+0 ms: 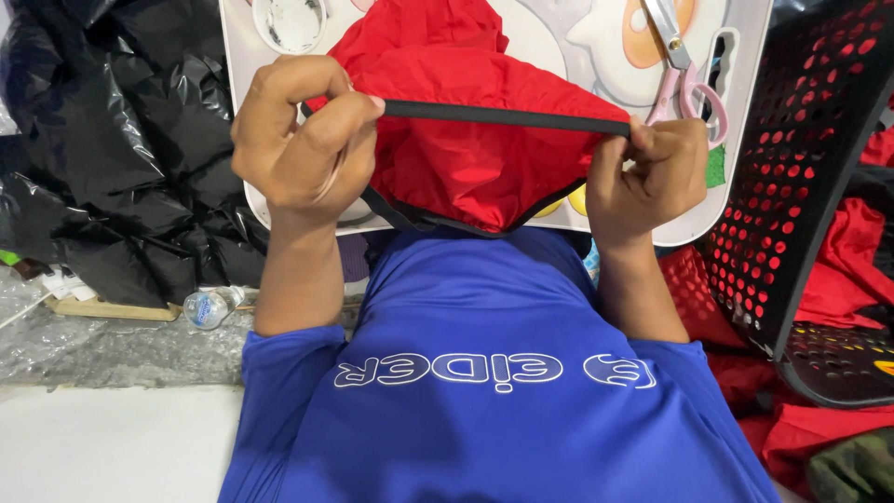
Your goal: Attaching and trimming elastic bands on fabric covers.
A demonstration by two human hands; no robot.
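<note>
both hands were stretching the red garment (466, 158) over the white tabletop (577, 37): left hand (303, 140) and right hand (647, 172) each pinched its black elastic band (503, 116) taut. the next move likely called for an even grip along that edge.

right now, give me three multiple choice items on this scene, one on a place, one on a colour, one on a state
1. Where are the scissors?
A. on the white tray, upper right
B. inside the black perforated basket
C. on the floor by the bottle

2. What colour is the binding strip stretched between the hands?
A. white
B. black
C. yellow

3. How is the red fabric piece held?
A. lying loose, untouched
B. by the right hand alone
C. pinched at both ends, strip pulled taut

Answers:
1 A, the scissors lie on the white tray, beside the basket.
2 B, the strip is black against the red cloth.
3 C, the left hand and the right hand each grip an end, and the strip runs straight.
</note>
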